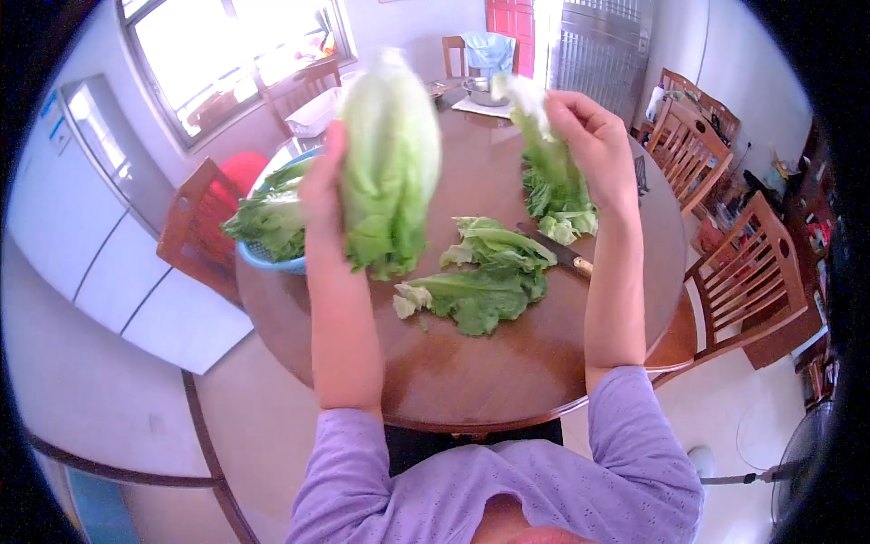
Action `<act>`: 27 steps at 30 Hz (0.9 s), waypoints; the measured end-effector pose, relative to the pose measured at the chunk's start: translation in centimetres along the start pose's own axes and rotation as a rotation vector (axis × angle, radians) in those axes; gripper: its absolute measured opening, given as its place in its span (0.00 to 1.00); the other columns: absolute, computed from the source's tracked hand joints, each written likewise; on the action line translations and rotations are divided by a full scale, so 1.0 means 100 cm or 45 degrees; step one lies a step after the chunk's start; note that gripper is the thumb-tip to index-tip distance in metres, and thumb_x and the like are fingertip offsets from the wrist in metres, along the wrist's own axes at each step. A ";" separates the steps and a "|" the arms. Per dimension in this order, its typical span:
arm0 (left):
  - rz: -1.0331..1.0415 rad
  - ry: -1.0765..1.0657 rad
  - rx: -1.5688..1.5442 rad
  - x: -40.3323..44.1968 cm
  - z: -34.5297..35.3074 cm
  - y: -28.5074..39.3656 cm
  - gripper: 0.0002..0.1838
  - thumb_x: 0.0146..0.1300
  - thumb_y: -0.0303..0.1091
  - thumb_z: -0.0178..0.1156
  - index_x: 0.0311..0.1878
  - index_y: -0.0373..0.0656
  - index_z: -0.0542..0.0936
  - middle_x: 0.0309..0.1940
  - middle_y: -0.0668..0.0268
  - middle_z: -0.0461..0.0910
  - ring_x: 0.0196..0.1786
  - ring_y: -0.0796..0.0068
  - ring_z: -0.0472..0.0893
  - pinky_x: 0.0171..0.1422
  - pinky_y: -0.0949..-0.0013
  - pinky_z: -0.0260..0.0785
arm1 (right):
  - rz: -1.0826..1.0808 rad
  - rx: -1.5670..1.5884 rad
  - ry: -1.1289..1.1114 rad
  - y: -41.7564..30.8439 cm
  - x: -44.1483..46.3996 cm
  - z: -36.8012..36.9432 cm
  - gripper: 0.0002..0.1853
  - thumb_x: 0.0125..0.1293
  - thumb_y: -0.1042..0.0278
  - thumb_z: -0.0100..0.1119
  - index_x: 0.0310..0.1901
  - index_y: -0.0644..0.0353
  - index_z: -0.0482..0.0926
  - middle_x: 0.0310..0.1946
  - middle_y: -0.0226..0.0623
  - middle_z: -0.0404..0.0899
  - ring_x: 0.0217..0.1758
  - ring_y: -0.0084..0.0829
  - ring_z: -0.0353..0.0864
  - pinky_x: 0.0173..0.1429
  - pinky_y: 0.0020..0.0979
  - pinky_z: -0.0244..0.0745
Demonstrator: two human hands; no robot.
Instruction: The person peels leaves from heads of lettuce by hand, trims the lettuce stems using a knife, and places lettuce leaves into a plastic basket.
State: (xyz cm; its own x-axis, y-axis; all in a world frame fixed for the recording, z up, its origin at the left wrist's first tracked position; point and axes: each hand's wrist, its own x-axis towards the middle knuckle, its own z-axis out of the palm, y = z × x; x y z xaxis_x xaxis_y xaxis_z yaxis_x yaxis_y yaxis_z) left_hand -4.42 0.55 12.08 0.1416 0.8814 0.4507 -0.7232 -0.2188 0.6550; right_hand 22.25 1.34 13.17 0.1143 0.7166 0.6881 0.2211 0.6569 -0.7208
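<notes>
Romaine lettuce head [390, 168]: plump, leaves folded close, whitish at the butt and along the ribs, greener toward the ruffled tips; a touch blurred.
Head's pose: near upright with the butt on top, tips downward, clear of the table [408, 363], held by its side in the left hand [326, 172].
Loose lettuce leaf [548, 163]: white base uppermost, crinkled green blade hanging, pinched in the right hand [589, 136], apart from the head.
</notes>
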 end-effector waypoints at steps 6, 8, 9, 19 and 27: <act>0.233 0.082 0.121 0.004 0.000 0.017 0.37 0.68 0.57 0.45 0.67 0.33 0.63 0.57 0.46 0.74 0.52 0.53 0.79 0.54 0.56 0.76 | 0.299 1.190 -0.200 0.012 0.008 -0.015 0.14 0.69 0.68 0.53 0.52 0.65 0.76 0.43 0.34 0.82 0.43 0.26 0.82 0.50 0.30 0.80; 0.273 0.147 0.145 0.010 -0.008 0.017 0.38 0.68 0.60 0.44 0.67 0.33 0.64 0.55 0.43 0.74 0.48 0.53 0.80 0.48 0.58 0.78 | 0.368 1.306 -0.233 0.020 0.010 -0.018 0.15 0.69 0.66 0.53 0.53 0.65 0.76 0.44 0.35 0.82 0.44 0.27 0.82 0.50 0.31 0.80; 0.275 0.149 0.146 0.012 -0.009 0.017 0.38 0.68 0.60 0.44 0.67 0.33 0.63 0.55 0.43 0.74 0.48 0.54 0.80 0.47 0.58 0.78 | 0.405 1.366 -0.250 0.022 0.010 -0.017 0.15 0.69 0.66 0.54 0.53 0.65 0.76 0.44 0.36 0.81 0.45 0.27 0.82 0.50 0.32 0.80; 0.320 0.160 0.248 0.014 -0.015 0.018 0.40 0.68 0.62 0.43 0.68 0.34 0.62 0.56 0.43 0.73 0.46 0.55 0.80 0.45 0.59 0.80 | 0.499 1.757 -0.415 0.034 0.015 -0.021 0.17 0.72 0.68 0.46 0.57 0.67 0.72 0.50 0.47 0.78 0.51 0.38 0.82 0.53 0.43 0.83; 0.320 0.158 0.247 0.010 -0.010 0.017 0.40 0.68 0.61 0.44 0.68 0.34 0.61 0.57 0.42 0.71 0.47 0.54 0.80 0.45 0.58 0.80 | 0.527 1.807 -0.413 0.033 0.015 -0.021 0.17 0.70 0.69 0.48 0.56 0.68 0.72 0.50 0.48 0.79 0.50 0.39 0.83 0.53 0.43 0.83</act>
State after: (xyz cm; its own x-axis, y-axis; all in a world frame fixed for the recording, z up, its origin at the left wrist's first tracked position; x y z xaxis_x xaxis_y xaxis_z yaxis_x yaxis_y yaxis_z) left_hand -6.19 1.52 13.08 -0.1168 0.8314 0.5433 -0.5811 -0.5009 0.6415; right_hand 25.18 4.13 12.01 -0.3214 0.7969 0.5116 -0.8839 -0.0587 -0.4639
